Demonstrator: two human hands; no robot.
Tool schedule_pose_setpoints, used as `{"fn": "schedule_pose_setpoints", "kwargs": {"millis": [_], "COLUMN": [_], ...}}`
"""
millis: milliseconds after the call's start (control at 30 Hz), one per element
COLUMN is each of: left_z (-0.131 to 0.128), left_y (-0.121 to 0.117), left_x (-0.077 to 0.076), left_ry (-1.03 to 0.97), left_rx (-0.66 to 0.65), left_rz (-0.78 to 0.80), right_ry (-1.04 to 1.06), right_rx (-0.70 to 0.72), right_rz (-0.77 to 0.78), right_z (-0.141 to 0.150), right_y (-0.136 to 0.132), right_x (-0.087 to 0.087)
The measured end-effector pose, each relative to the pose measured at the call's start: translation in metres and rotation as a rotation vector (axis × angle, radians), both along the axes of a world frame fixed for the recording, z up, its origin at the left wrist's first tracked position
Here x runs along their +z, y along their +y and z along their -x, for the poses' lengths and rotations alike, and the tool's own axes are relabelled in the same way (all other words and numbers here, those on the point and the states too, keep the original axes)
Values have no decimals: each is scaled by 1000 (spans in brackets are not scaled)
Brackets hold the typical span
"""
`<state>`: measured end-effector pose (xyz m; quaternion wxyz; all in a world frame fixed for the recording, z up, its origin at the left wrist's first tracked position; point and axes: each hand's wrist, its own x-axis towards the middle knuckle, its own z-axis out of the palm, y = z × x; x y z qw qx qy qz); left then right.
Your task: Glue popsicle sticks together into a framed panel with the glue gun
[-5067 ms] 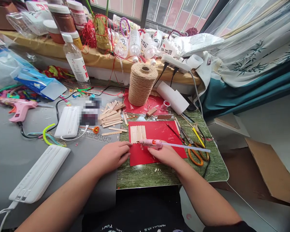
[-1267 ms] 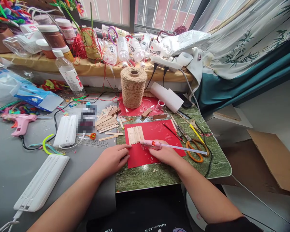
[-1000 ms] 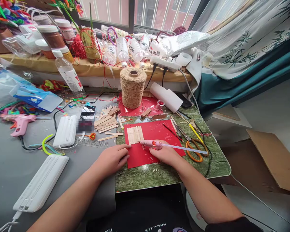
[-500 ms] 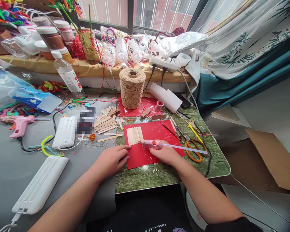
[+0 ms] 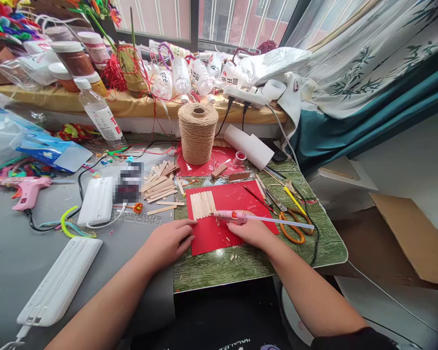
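Observation:
My right hand is closed around a pink hot glue gun, with a long clear glue stick jutting from its back. The gun's nozzle touches or nearly touches the lower right end of a row of craft sticks laid side by side. That row lies on a sheet of red card. At the card's left edge rests my left hand, fingers loosely stretched out and nothing visible in them. Its fingertips are just below the row's lower left corner.
Loose craft sticks are piled left of the card. Behind it stands a twine spool. Orange-handled scissors, a pencil and a cable lie to the right. Another pink glue gun and white power banks occupy the grey left side.
The glue gun and my right hand have shifted very slightly to the right. My left hand and the craft sticks stay in place; the whole view has moved a little.

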<state>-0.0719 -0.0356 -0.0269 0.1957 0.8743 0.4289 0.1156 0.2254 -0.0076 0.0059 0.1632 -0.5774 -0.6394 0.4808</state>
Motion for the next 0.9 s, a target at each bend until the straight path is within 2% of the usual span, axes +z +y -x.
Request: {"fn": "schedule_pose_setpoints", "kwargs": {"millis": [433,733,900], "left_z": [0,-1,-1], "left_y": [0,1,0], "left_x": [0,1,0], "left_ry": [-2,10,-2], "left_rx": [12,13,14], "left_rz": [17,32,31], "right_ry": [21,28,44], "right_rx": [-9,-3,-16], "right_rz": [-10,32,9], "right_z": [-6,-7,-8], "right_y": [0,-4,-5], "right_x": [-5,4,2]}}
